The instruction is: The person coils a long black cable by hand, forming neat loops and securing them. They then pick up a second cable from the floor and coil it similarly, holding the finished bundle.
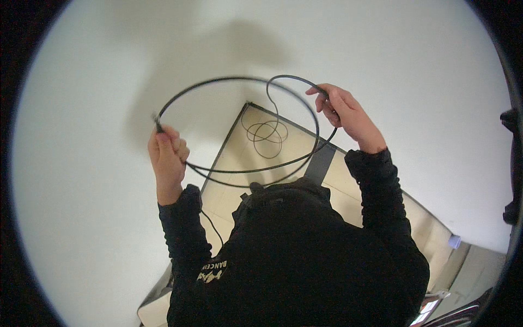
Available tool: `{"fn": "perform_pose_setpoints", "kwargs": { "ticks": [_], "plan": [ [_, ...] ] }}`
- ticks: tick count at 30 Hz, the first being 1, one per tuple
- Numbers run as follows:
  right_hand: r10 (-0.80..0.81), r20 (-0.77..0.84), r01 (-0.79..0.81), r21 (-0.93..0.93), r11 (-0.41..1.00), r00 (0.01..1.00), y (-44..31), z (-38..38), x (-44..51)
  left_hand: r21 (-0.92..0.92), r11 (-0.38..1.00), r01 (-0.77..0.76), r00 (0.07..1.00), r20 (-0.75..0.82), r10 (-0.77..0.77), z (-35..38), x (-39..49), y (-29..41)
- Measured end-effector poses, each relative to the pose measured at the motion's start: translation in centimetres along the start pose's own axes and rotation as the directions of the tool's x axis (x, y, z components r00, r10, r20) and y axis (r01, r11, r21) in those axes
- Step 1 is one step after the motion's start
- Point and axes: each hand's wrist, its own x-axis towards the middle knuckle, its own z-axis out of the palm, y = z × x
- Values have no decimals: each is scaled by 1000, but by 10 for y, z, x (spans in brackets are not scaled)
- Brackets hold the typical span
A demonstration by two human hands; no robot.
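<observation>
A black cable [241, 77] hangs in wide loops between my two hands. My left hand [168, 157] is closed around the gathered loops, and a blurred cable end pokes up above its thumb. The cable also runs through my right hand [347, 112], pinched between the thumb and bent fingers. From the right hand a smaller arc bends over and drops toward the floor. Down there, a loose tangle of the thin cable [269, 157] lies in the corner, below the held loops.
White walls [81, 163] meet in a corner ahead, with dark skirting [229, 153] along the beige tiled floor [220, 196]. A dark strip [320, 163] crosses the floor. A pale purple object [454, 241] is at the right. Something beige [155, 308] stands at lower left.
</observation>
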Motion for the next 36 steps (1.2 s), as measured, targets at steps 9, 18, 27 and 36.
{"fn": "perform_pose_setpoints", "kwargs": {
  "ticks": [9,18,27,36],
  "plan": [
    [-188,-38,142,-516,845,981,-80,-23,-10,141,980,-142,964,243,105,68,80,5],
    [-388,89,350,-642,682,918,-112,-18,28,248,928,-277,901,403,162,109,117,-2],
    [-315,84,309,-535,787,946,-118,0,27,608,672,-422,804,594,-32,148,127,32],
    [-196,35,199,-237,951,980,85,23,146,493,641,-588,765,597,242,64,259,-145]
  ]
}}
